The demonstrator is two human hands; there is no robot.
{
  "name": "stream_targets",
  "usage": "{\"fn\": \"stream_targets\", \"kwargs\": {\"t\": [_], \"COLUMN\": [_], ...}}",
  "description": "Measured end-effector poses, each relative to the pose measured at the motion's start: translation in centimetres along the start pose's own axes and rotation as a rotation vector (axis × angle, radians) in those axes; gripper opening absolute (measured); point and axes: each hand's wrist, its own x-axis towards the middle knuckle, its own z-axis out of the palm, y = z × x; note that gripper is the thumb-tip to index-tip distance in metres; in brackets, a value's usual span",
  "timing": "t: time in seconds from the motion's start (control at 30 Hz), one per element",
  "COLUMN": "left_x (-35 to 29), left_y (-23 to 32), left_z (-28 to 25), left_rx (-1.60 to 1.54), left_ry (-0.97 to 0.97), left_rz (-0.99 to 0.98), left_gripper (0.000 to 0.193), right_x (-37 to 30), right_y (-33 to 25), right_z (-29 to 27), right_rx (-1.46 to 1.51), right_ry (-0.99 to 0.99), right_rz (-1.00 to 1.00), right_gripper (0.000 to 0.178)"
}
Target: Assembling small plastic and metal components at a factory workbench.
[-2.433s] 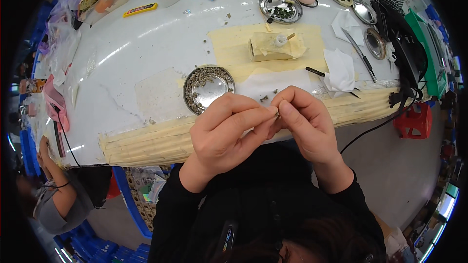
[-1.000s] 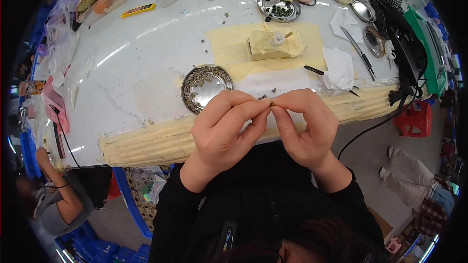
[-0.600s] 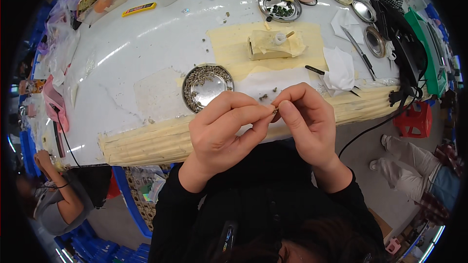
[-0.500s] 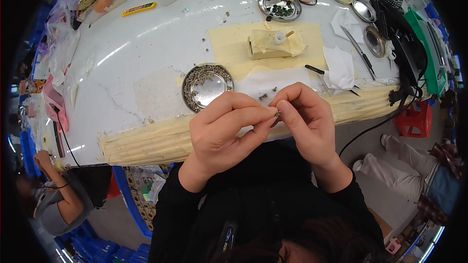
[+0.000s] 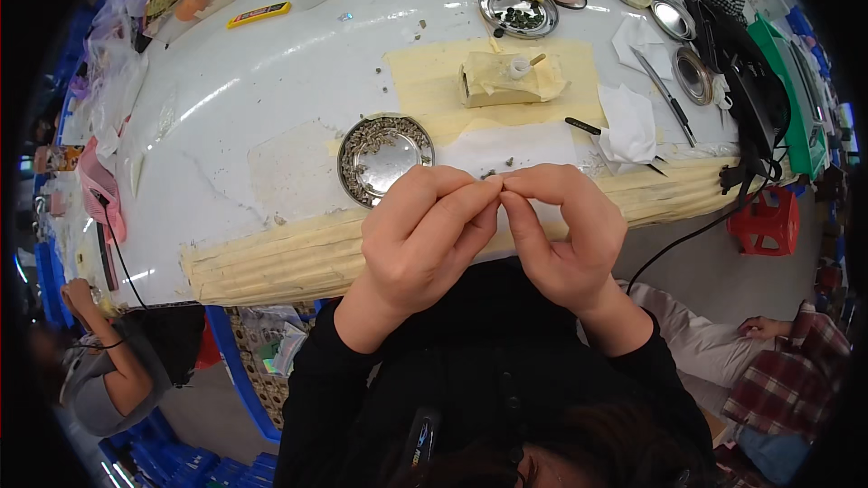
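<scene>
My left hand point(image 5: 416, 235) and my right hand point(image 5: 571, 239) meet over the table's near edge, fingertips pinched together. Whatever sits between them is too small and covered to make out. Just left of the hands, a round metal dish point(image 5: 391, 183) holds many tiny grey-brown pieces, heaped mostly along its left and far sides. A couple of similar small pieces point(image 5: 509, 162) lie on white paper point(image 5: 533, 140) just beyond my fingertips.
A block wrapped in yellow tape point(image 5: 511, 81) stands farther back, with a metal plate of dark green bits point(image 5: 518, 11) behind. Black tweezers point(image 5: 583, 126), crumpled tissue point(image 5: 627, 126) and a pen-like tool point(image 5: 665, 95) lie right. A red stool point(image 5: 768, 221) and co-workers are nearby.
Both hands have shifted slightly away from me, fingertips now closer together. The small piece glimpsed between them before is covered now. A co-worker at right has moved.
</scene>
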Motion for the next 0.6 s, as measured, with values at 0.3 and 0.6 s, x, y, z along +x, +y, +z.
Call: {"fn": "stream_targets", "kwargs": {"t": [0.3, 0.6], "left_x": [0.3, 0.4], "left_y": [0.1, 0.3], "left_z": [-0.2, -0.8], "left_rx": [-0.080, -0.118], "left_ry": [-0.005, -0.069], "left_rz": [-0.041, -0.036], "left_gripper": [0.026, 0.025], "right_x": [-0.3, -0.1], "right_y": [-0.3, -0.3], "right_z": [-0.4, -1.1], "right_rx": [0.570, 0.857], "right_ry": [-0.090, -0.193], "right_rz": [0.499, 0.734], "right_gripper": [0.011, 0.014]}}
